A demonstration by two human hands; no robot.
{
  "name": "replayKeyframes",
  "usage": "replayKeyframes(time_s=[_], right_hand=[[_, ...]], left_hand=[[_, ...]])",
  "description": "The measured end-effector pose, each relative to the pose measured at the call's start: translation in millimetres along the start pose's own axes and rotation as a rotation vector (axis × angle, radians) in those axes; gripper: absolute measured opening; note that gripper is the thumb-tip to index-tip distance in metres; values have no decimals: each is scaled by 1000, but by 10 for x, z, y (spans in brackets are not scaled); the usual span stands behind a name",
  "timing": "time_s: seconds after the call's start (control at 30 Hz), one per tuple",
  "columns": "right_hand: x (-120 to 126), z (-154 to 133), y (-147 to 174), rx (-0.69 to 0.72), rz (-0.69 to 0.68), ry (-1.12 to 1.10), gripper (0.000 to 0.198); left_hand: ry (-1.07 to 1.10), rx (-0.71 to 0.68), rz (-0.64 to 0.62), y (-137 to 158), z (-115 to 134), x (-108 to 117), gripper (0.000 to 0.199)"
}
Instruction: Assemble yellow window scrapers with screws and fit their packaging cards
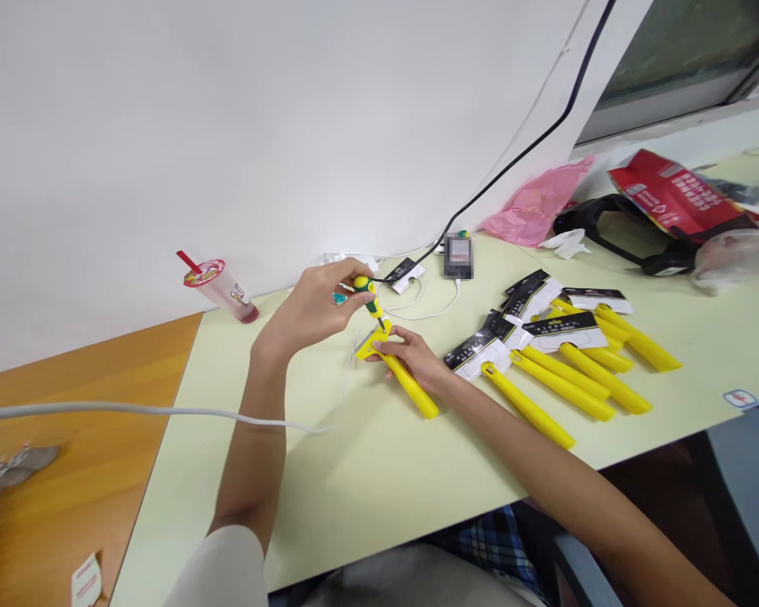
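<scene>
My left hand (pixel 327 297) is closed round the top of a short screwdriver (pixel 368 295) with a yellow and green handle. Its shaft points down, the tip at a screw on the head of a yellow scraper (pixel 410 384). My right hand (pixel 416 358) grips that scraper near its head, over the table, thumb on top. The scraper's handle slants down to the right, its end below my right hand. Some of my right fingers are hidden beneath it.
Several yellow scrapers (pixel 560 384) with black and white cards lie right of my hands. A cup with a red straw (pixel 221 289) stands at the left. Cables (pixel 519 156) run down the wall to a small dark box (pixel 459 255). A pink bag (pixel 537 202) lies at the back right.
</scene>
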State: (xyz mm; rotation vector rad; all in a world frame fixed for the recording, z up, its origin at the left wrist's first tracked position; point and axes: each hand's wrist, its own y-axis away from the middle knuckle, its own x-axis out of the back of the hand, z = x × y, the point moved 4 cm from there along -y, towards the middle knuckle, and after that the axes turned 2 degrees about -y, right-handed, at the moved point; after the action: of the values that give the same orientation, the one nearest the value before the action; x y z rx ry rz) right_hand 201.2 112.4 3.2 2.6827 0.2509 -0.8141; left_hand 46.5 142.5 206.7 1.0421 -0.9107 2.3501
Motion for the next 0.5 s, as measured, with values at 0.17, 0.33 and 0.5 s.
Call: replayKeyframes(time_s=[0.17, 0.33, 0.5], right_hand=[[-10, -6, 9, 6, -10, 2, 45], [-10, -1, 8, 2, -12, 1, 45], [-2, 14, -2, -9, -12, 0, 44]], left_hand=[[2, 18, -24, 12, -11, -10, 23], [-6, 30, -58, 18, -8, -30, 23], [-16, 19, -85, 20, 23, -51, 22]])
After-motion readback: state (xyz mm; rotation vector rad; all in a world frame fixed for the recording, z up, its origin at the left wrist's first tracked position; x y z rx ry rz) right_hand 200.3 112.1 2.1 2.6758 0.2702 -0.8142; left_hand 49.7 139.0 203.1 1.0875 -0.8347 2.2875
